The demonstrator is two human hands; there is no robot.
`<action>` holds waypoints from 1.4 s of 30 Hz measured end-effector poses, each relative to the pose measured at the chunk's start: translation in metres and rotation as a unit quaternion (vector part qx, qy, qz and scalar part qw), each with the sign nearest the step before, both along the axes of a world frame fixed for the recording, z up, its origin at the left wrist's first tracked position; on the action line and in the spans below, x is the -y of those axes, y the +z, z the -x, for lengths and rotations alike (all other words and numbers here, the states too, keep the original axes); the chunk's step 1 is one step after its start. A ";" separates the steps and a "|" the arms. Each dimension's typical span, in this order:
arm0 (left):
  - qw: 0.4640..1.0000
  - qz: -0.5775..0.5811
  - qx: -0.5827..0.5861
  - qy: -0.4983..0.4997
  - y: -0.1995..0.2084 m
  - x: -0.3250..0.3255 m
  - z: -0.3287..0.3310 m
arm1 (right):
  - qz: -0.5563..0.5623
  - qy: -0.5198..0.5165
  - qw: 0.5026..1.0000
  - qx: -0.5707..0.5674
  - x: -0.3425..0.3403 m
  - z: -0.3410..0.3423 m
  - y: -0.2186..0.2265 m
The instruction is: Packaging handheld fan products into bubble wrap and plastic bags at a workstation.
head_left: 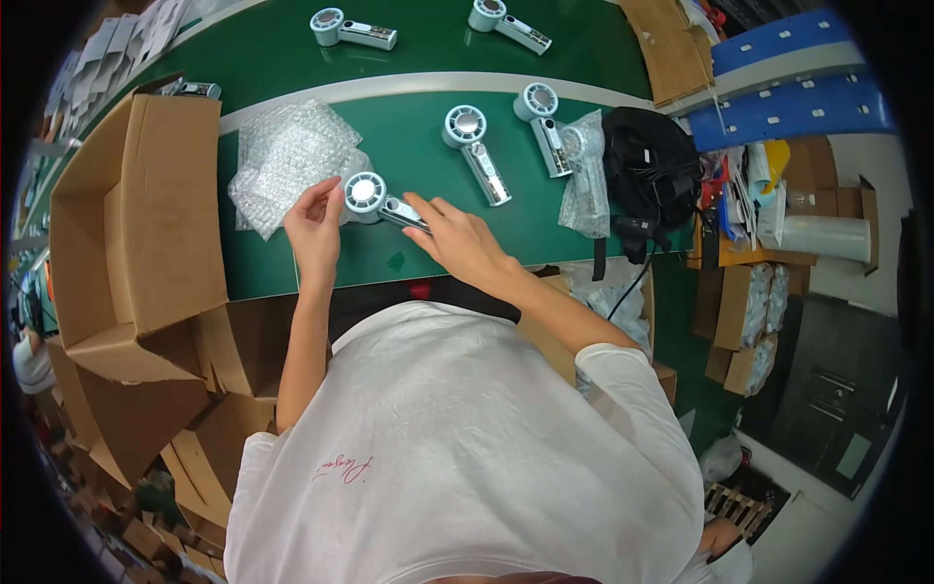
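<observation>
A small white handheld fan (365,193) with a round, silver-centred head lies at the table's near side, its handle pointing right. My right hand (457,238) is closed around that handle, thumb below and fingers above. Beside the left rim of the fan head is my left hand (314,222), its thumb and forefinger pinched together. Whether anything sits between those fingertips is too small to make out. Under and behind the fan head spreads a stack of clear bubble wrap bags (292,161). Two similar fans, a middle one (477,156) and a right one (545,127), rest farther off.
A bubble-wrapped item (584,175) and a black bag (650,161) occupy the right of the green table (409,127). An open cardboard box (175,214) stands at the left edge. Beyond a pale rail (418,86) lie two more fans (352,31) on a green surface.
</observation>
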State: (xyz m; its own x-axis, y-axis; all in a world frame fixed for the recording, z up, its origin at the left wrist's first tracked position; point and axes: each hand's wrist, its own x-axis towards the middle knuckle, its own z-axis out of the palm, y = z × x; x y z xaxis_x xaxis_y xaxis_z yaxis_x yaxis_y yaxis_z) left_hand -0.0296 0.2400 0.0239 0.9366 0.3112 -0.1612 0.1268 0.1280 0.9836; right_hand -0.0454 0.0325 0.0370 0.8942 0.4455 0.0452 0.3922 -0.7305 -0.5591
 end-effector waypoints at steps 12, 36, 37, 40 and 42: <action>0.912 -0.308 0.247 -0.109 0.072 0.041 0.043 | -0.392 -0.123 0.829 -0.380 0.048 -0.014 0.065; 0.955 0.205 0.069 -0.205 0.123 0.063 0.013 | -0.405 -0.109 0.847 -0.327 0.103 0.022 0.163; 0.957 0.201 0.079 -0.192 0.124 0.059 0.017 | -0.421 -0.098 0.839 -0.332 0.101 0.022 0.163; 0.961 0.186 0.080 -0.190 0.132 0.050 0.032 | -0.440 -0.081 0.826 -0.342 0.092 0.026 0.159; 0.963 0.161 0.073 -0.203 0.137 0.048 0.040 | -0.447 -0.055 0.821 -0.352 0.086 0.027 0.152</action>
State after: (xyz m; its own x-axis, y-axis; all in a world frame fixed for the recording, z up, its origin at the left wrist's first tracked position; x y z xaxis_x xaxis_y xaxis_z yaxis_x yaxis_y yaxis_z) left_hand -0.0698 0.1923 0.1614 0.9905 -0.1301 -0.0448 0.0935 0.3977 0.9127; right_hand -0.0724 -0.0540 0.1892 0.8714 0.4308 -0.2348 -0.2982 0.0849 -0.9507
